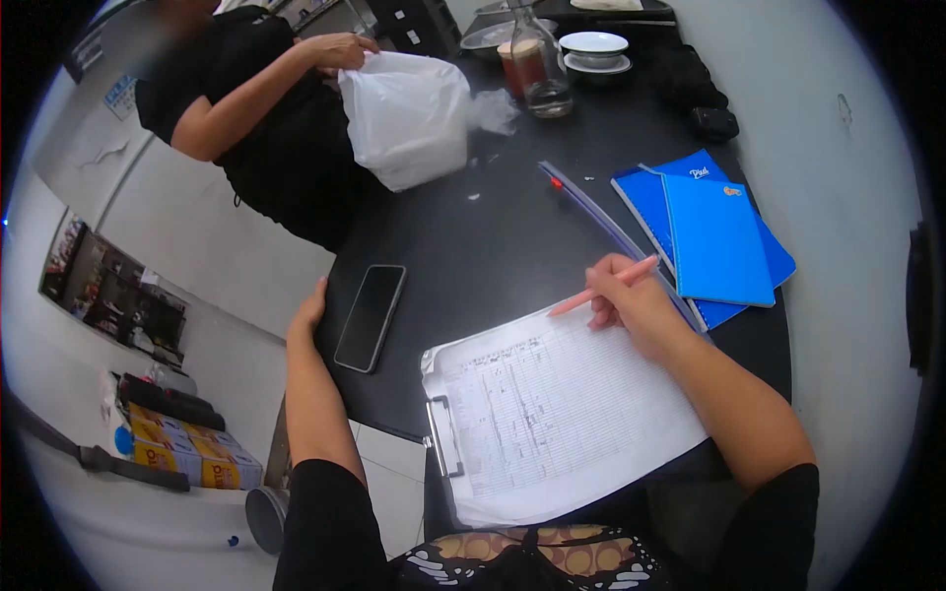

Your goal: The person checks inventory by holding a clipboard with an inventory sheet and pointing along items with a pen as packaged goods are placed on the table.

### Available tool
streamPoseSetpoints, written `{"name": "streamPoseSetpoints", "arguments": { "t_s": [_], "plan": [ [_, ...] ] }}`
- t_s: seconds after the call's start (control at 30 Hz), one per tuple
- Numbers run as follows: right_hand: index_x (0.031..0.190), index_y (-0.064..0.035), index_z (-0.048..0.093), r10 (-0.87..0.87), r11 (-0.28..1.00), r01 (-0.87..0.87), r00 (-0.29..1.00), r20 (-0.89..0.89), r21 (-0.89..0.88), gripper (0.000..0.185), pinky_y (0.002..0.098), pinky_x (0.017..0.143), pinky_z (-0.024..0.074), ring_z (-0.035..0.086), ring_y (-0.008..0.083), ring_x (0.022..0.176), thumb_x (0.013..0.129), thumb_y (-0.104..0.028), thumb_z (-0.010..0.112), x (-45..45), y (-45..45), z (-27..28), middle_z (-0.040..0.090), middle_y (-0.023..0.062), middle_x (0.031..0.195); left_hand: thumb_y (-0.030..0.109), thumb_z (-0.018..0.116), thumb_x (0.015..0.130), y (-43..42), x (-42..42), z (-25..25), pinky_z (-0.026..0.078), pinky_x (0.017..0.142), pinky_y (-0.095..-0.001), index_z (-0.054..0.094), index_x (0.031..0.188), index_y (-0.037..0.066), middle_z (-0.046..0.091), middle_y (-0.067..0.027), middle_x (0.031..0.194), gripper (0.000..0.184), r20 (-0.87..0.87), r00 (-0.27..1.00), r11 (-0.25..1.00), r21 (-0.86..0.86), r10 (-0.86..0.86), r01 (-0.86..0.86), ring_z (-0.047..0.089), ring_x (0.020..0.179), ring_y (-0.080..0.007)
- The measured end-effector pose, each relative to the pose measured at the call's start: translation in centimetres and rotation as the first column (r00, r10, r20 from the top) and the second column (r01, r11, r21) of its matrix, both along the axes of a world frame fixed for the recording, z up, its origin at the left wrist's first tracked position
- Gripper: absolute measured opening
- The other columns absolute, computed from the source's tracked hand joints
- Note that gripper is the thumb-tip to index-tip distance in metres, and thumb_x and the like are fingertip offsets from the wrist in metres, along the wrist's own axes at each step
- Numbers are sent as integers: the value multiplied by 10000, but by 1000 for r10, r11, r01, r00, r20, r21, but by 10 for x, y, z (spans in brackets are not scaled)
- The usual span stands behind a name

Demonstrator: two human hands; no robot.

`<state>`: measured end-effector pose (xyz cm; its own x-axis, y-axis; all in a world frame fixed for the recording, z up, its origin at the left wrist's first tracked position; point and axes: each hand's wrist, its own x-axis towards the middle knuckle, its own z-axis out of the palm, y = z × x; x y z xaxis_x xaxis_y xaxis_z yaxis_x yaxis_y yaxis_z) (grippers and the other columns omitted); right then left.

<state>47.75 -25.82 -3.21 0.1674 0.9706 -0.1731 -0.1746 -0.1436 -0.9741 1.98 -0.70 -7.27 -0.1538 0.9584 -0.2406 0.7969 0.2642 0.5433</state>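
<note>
A pink pen (603, 286) is gripped in my right hand (631, 300), its tip by the upper edge of a printed sheet (581, 424). Columns of small text and marks run down the left half of that sheet, over a fine grid. A clipboard's metal clip (443, 436) holds the paper on its left side. My left hand (311, 307) rests against the table's left edge with its visible fingers stretched out and nothing in them. Just right of it lies a dark-screened smartphone (371, 317).
Blue notebooks (719, 236) overlap at the right, beside a clear zip pouch (601, 219). Across the black table (463, 256), another person's hand (340, 51) holds a white plastic bag (409, 123). A glass bottle (548, 74) and white bowls (595, 47) stand at the far end.
</note>
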Motion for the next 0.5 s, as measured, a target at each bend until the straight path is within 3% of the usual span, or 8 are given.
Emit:
{"name": "streamPoseSetpoints", "arguments": {
  "t_s": [0.5],
  "plan": [
    [809, -59, 528, -9, 998, 12, 999, -36, 68, 221, 195, 495, 442, 500, 62, 555, 888, -259, 577, 4, 0, -8, 507, 13, 661, 687, 283, 849, 34, -27, -16, 317, 1023, -380, 510, 1199, -95, 507, -252, 1248, 886, -76, 997, 1000, 15, 14, -13, 449, 1220, -330]
  ]
}}
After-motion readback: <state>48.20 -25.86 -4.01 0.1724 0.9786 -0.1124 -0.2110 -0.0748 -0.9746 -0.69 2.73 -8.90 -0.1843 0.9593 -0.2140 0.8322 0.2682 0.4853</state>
